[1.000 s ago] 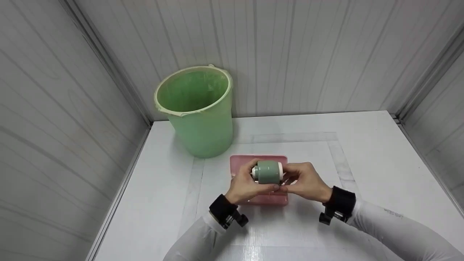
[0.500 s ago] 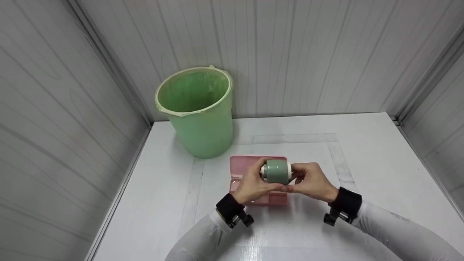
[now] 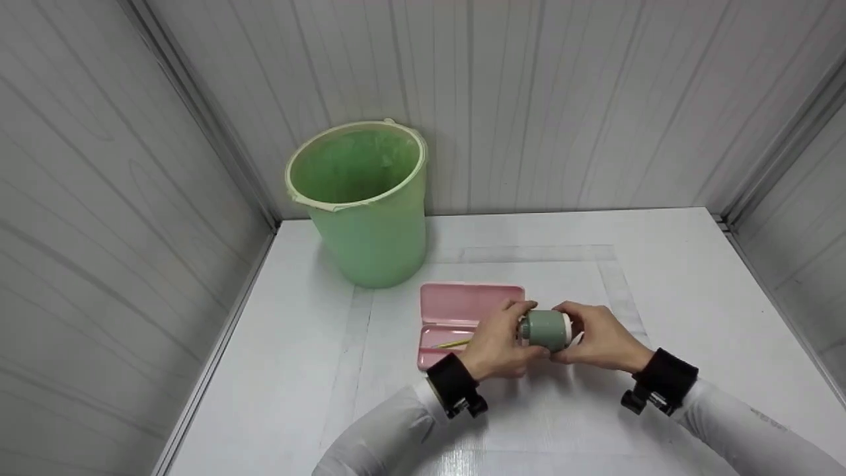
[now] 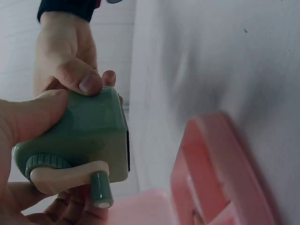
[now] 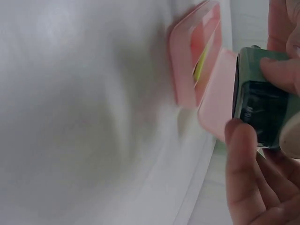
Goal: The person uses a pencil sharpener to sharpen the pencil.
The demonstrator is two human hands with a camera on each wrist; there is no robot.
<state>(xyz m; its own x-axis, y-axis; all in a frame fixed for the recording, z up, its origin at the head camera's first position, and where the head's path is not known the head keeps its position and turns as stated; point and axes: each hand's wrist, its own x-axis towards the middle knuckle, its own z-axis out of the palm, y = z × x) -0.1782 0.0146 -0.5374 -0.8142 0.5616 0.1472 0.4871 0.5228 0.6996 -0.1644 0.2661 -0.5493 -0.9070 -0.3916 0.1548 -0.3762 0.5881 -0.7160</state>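
A green hand-crank pencil sharpener [image 3: 547, 329] is held up between both hands, just right of an open pink pencil case [image 3: 472, 302]. My left hand [image 3: 500, 342] grips its left side, thumb across the green body in the left wrist view. There the cream crank arm [image 4: 70, 177] with its green knob [image 4: 101, 190] shows on the near end. My right hand [image 3: 601, 336] holds the opposite end between thumb and fingers. The right wrist view shows a dark see-through panel [image 5: 265, 110] on the sharpener. A yellow pencil [image 3: 453, 344] lies in the case, partly hidden by my left hand.
A tall green bucket [image 3: 373, 244] stands at the back left, against the rear wall [image 3: 562, 106]. Tape strips [image 3: 538, 254] mark a rectangle on the white table [image 3: 674, 277]. Grey panels enclose the table on the left and right.
Both hands have carried the pencil sharpener right and slightly toward the person, from over the pencil case to beside it. More of the case and the yellow pencil now show.
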